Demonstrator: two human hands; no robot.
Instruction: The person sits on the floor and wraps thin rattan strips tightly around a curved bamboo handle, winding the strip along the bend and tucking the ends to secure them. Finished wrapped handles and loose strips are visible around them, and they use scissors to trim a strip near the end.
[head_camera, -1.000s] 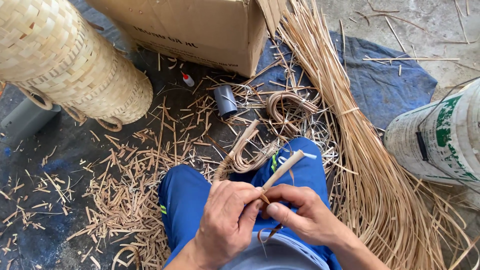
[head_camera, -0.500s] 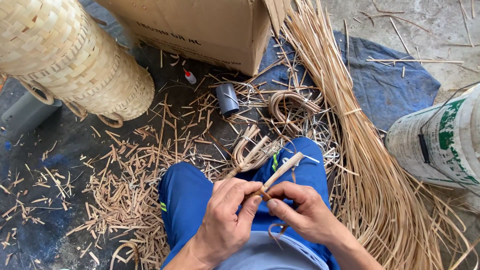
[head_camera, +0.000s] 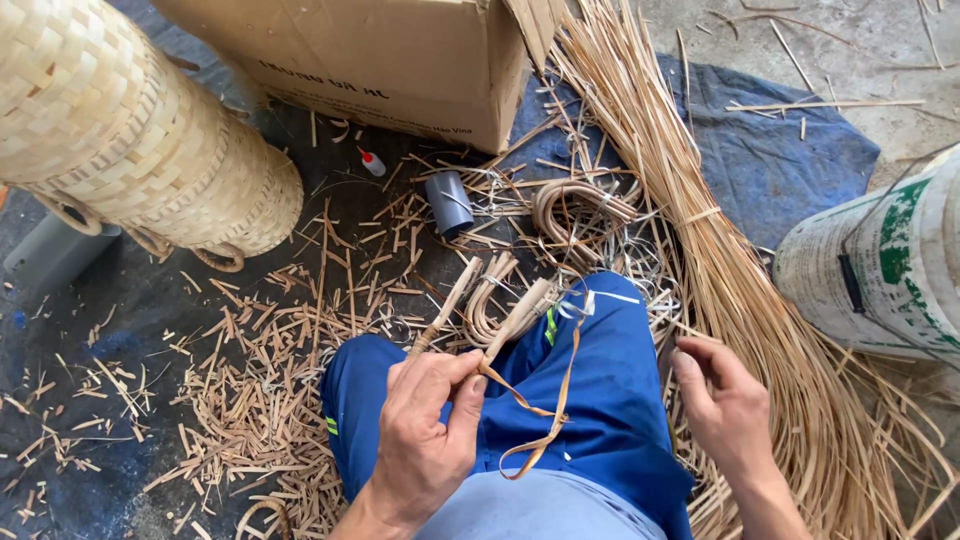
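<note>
2 hands (head_camera: 425, 440) (head_camera: 725, 405) apart; left fingers (head_camera: 470, 385) pinch bent cane (head_camera: 500, 320).

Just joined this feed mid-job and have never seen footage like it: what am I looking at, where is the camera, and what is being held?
No machine here: a camera on a person's head looks down at their own lap and bare hands. The left hand grips a bent cane piece with a thin strip dangling from it. The right hand is open and holds nothing, beside a long bundle of cane strips. On the ground lie cane offcuts, woven baskets, a cardboard box, a white bucket.
</note>
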